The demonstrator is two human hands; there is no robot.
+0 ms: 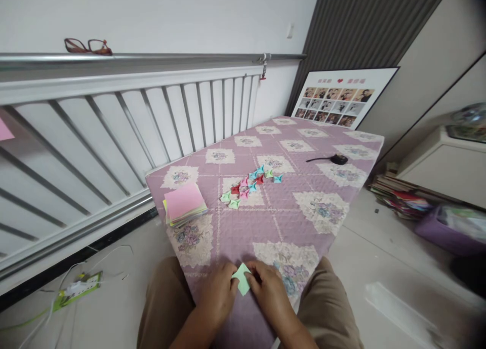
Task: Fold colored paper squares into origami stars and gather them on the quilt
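Note:
A small folded green paper [242, 280] lies between my hands at the near end of the table, one corner pointing away. My left hand [221, 289] pinches its left side. On the right side, my right hand [267, 286] grips it with thumb and fingers. Farther up the cloth sits a group of small folded paper pieces [244, 192] in green, red, pink and blue. To their left is a stack of square paper sheets [185, 203], pink on top.
A floral pink cloth [243, 232] covers the table. A black ladle-like object [338, 159] lies at the far right, with a photo board [334, 98] behind. A white radiator [182, 116] runs along the left; glasses [88, 46] rest on its pipe.

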